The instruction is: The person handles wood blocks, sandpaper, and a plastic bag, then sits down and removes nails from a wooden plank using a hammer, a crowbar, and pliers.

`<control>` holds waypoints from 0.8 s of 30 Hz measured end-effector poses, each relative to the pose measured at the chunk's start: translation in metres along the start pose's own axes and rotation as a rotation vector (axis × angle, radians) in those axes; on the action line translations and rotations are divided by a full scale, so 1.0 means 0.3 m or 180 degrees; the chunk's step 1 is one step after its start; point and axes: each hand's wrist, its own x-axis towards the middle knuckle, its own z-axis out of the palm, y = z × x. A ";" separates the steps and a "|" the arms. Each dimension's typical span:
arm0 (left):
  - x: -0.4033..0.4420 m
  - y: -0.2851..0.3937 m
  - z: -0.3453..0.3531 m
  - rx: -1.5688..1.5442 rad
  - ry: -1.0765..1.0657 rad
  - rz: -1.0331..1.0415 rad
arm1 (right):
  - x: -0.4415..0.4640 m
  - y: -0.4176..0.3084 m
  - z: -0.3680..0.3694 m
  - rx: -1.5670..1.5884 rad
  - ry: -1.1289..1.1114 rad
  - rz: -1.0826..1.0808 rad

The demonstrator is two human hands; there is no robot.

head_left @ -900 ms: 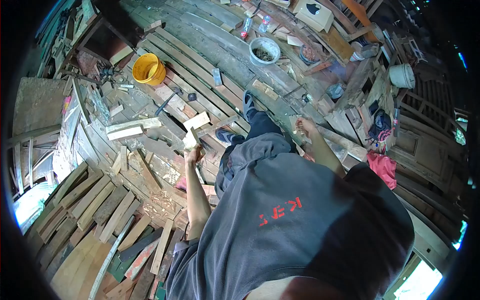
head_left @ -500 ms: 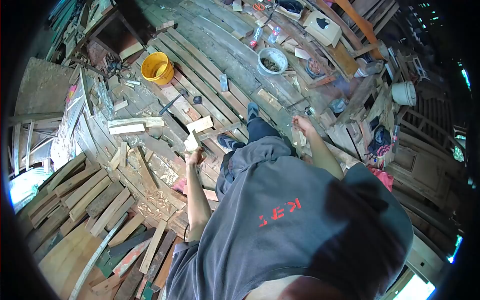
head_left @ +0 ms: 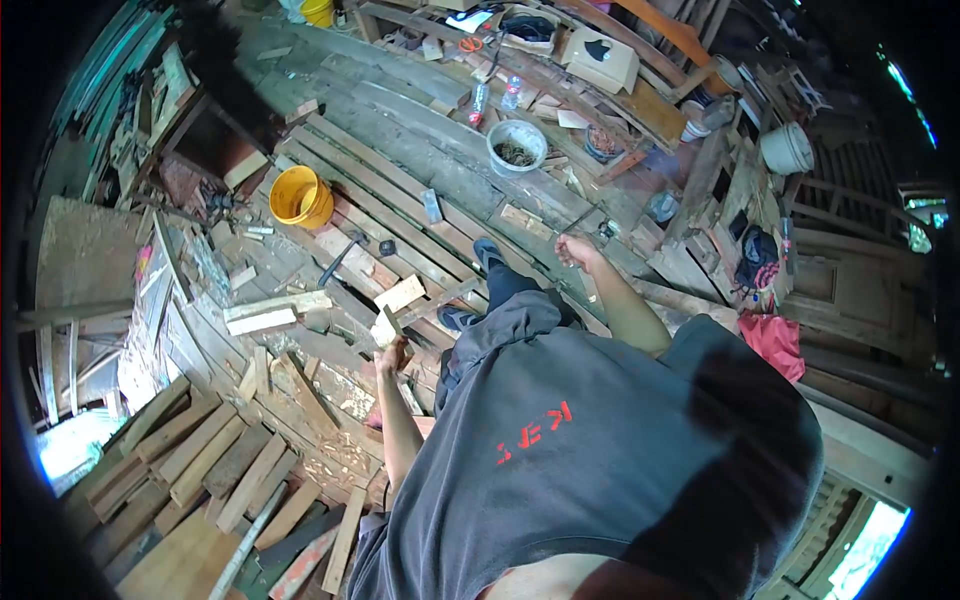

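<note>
My left hand (head_left: 390, 356) is closed around a short pale wood block (head_left: 385, 328), held upright off to my left. Close beyond it, another pale block (head_left: 400, 293) lies on the planks. My right hand (head_left: 575, 252) is out ahead on the right with its fingers curled. A thin dark line shows by its fingertips, and I cannot make out what is in the grip. A hammer (head_left: 341, 258) rests on the boards past the left hand, next to a small black object (head_left: 387, 247).
A yellow bucket (head_left: 301, 196) stands ahead left, a grey-white basin (head_left: 517, 148) ahead right. Long planks (head_left: 390, 190) run across the floor. Stacked wood offcuts (head_left: 220, 450) fill the lower left. A white bucket (head_left: 787, 149) and pink cloth (head_left: 770, 345) are at right.
The view has shifted, so the buckets sit higher or further left. My left hand still holds the block, now lower in view. My right hand has moved slightly left in view, fingers still curled.
</note>
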 end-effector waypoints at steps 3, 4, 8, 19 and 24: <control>0.136 -0.028 -0.043 0.0125 -0.0354 -0.0085 | -0.033 0.004 -0.012 -0.0023 0.0044 -0.0004; 0.134 -0.011 -0.032 0.0219 -0.0410 -0.0123 | -0.019 0.015 -0.023 -0.0046 0.0061 -0.0004; 0.038 0.115 0.071 0.0207 0.0224 0.0465 | 0.026 -0.025 -0.032 0.0239 -0.0048 0.0003; -0.045 0.246 0.232 -0.0082 0.0226 0.0643 | 0.102 -0.253 -0.049 0.0557 -0.0455 -0.0443; -0.030 0.272 0.299 0.0405 0.0391 0.0559 | 0.175 -0.229 -0.061 -0.0309 -0.0290 -0.0096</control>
